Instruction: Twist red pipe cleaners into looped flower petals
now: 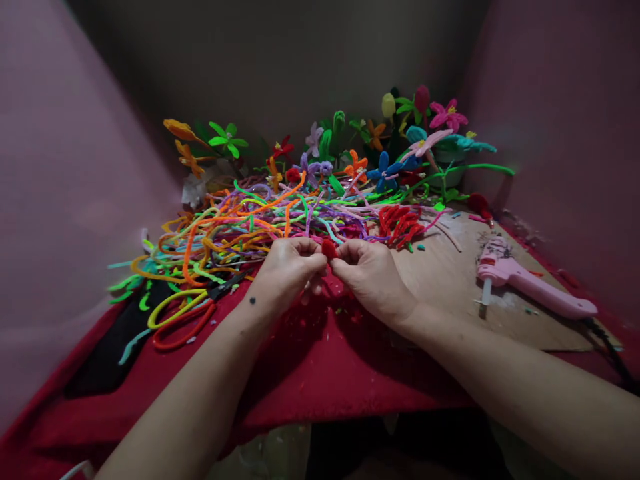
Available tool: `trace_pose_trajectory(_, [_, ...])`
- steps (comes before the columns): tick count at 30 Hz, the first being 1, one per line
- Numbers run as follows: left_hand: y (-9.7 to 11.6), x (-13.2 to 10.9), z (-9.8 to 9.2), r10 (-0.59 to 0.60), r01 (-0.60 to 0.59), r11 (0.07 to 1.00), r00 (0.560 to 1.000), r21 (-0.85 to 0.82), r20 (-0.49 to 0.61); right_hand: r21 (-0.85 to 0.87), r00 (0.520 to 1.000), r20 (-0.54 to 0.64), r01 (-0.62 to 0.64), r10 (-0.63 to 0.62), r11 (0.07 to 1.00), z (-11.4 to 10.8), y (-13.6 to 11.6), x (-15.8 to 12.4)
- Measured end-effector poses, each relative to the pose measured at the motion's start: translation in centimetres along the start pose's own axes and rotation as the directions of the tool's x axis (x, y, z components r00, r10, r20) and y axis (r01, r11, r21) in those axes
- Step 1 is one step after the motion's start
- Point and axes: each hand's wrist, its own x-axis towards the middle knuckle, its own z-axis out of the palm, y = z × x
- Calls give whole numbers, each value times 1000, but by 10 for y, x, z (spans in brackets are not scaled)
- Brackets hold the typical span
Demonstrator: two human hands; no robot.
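Between my two hands is a small red fuzzy piece (pixel 329 250), which looks like bent pipe cleaner. My left hand (pixel 295 263) pinches its left side with thumb and forefinger. From the other side, my right hand (pixel 370 270) closes thumb and fingertips on it. Both hands hover over the front of the red cloth (pixel 360 380). Just beyond them spreads a tangled heap of colourful pipe cleaners (pixel 235 230). A bundle of red bent pipe cleaners (pixel 400 225) lies past my right hand. My fingers hide part of the red piece.
A pink glue gun (pixel 530 283) rests on a brown board (pixel 440 293) at right, its cord trailing off. Scissors (pixel 183 320) with yellow and red handles lie at left, beside a flat black object (pixel 107 357). Pipe-cleaner flowers (pixel 385 172) line the back wall.
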Motion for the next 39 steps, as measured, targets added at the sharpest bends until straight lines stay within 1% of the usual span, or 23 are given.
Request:
trace_pose_trajectory(2, [-1, 1, -1, 10, -10, 1000, 1000, -14, -15, 21, 1000, 12, -22, 21, 1000, 0, -1, 0])
trace_pose_trajectory(5, [-2, 2, -2, -8, 7, 996, 1000, -84, -14, 164, 988, 88, -143, 130, 976, -2, -3, 1])
trace_pose_trajectory(7, [-2, 2, -3, -42, 46, 983, 999, -178, 27, 293, 964, 172, -246, 203, 924, -3, -2, 2])
trace_pose_trajectory(9, [-3, 3, -6, -70, 86, 968, 995, -237, 72, 393, 937, 245, -332, 251, 857, -4, 0, 4])
trace_pose_trajectory(13, [-5, 4, -14, -79, 113, 966, 986, -231, 148, 493, 898, 326, -427, 294, 758, -3, 4, 6])
trace_pose_trajectory(18, [-3, 6, -19, -137, 206, 940, 957, -272, 255, 589, 882, 385, -462, 272, 663, 2, 8, 5])
trace_pose_trajectory(22, [1, 6, -19, -119, 206, 940, 945, -272, 304, 654, 872, 419, -484, 255, 581, 4, 8, 4])
trace_pose_trajectory(27, [3, 6, -22, -101, 201, 944, 930, -261, 352, 657, 821, 520, -561, 236, 504, 3, 6, 2])
trace_pose_trajectory(30, [4, 5, -24, -101, 225, 937, 907, -267, 408, 655, 793, 581, -589, 183, 473, 3, 5, 2])
trace_pose_trajectory(32, [4, 4, -23, -82, 210, 938, 908, -275, 411, 662, 781, 606, -600, 149, 449, 2, 3, 2])
trace_pose_trajectory(34, [4, 4, -23, -65, 196, 935, 914, -295, 401, 678, 788, 600, -591, 135, 437, 2, 2, 2])
trace_pose_trajectory(37, [4, 4, -23, -66, 218, 919, 907, -329, 417, 693, 816, 560, -557, 145, 457, 2, -2, 2])
trace_pose_trajectory(39, [4, 4, -23, -59, 204, 923, 913, -327, 405, 696, 826, 541, -544, 155, 469, 2, -4, 2])
